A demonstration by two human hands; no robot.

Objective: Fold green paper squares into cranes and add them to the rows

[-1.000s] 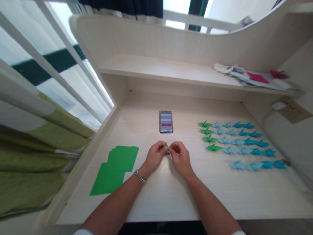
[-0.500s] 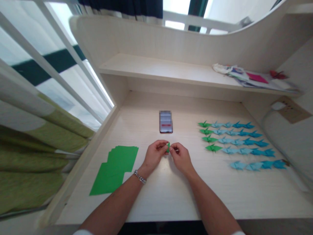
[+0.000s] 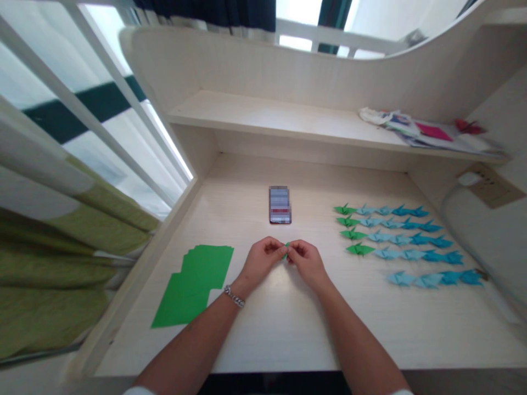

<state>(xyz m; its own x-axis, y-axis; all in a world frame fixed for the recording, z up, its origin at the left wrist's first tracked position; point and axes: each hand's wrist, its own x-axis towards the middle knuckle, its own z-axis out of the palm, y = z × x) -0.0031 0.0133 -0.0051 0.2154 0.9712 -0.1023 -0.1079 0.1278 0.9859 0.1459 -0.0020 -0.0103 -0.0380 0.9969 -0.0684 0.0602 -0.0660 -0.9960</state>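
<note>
Between the fingertips of both hands is a small folded piece of green paper [image 3: 287, 251], mostly covered by the thumbs and fingers. My left hand [image 3: 263, 257], with a chain bracelet [image 3: 234, 296] on its wrist, pinches it from the left. From the right, my right hand [image 3: 305, 262] pinches it too, and the two thumbs nearly meet. Green paper sheets [image 3: 195, 282] lie overlapping to the left of my left forearm. Right of my hands are rows of folded paper cranes, with green cranes [image 3: 359, 249] at the left ends and blue cranes [image 3: 442, 256] further right.
A phone [image 3: 280, 204] lies on the desk beyond my hands. Across the back runs a shelf [image 3: 263, 118] bearing papers [image 3: 432, 131] at its right. A cable [image 3: 448, 200] hangs from the wall socket [image 3: 489, 184] on the right. Curtains [image 3: 61, 263] hang at the left.
The fingertips have closed further over the green paper, so less of it shows. My hands have drawn slightly closer together. The sheets, phone and cranes stay where they were.
</note>
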